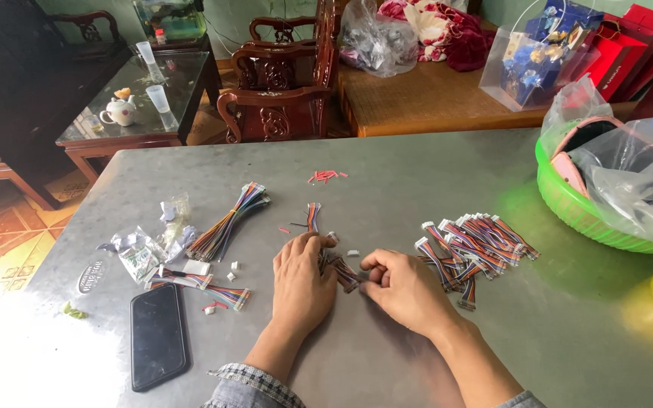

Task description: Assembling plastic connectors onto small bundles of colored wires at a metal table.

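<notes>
Grey metal bench [387, 174], carved wooden chairs behind, and both hands busy on one small wire bundle.

The left hand [301, 283] presses down, fingers together, on the multicoloured wire bundle [339, 268] at bench centre; the right hand [404, 291] pinches its near end. Looks like a connector-fitting step, calling next for a steady, precise push. Finished wire pile [474, 245] sits just right, loose wire bunch [228, 223] and phone [158, 335] left.
</notes>
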